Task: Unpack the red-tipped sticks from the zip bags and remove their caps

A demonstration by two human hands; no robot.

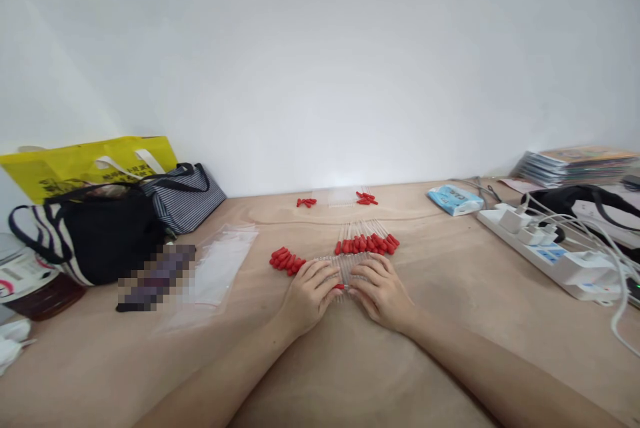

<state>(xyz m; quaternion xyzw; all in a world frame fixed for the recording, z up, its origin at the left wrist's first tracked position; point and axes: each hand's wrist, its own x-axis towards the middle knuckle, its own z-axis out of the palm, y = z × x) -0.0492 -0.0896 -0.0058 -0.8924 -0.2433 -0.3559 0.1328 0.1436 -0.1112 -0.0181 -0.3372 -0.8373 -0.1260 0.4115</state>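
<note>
My left hand (pixel 315 288) pinches a small red rubber bulb (pixel 339 287) between thumb and fingertips. Facing it, my right hand (pixel 383 291) is closed on a thin clear glass dropper tube whose end meets the bulb; most of that tube is hidden by the fingers. Under and between both hands lies a row of bare glass tubes (pixel 346 267). Just beyond them sit droppers fitted with red bulbs (pixel 367 243), their tubes pointing toward the wall. A pile of loose red bulbs (pixel 286 260) lies beyond my left hand.
Smaller red-bulbed groups (pixel 307 203) lie near the wall. Clear plastic bags (pixel 220 275) and a blurred-out object (pixel 157 278) are left, before a black bag (pixel 110 235) and striped bag (pixel 185 198). A blue tissue pack (pixel 454 200) and power strip (pixel 545 251) with cables stand right.
</note>
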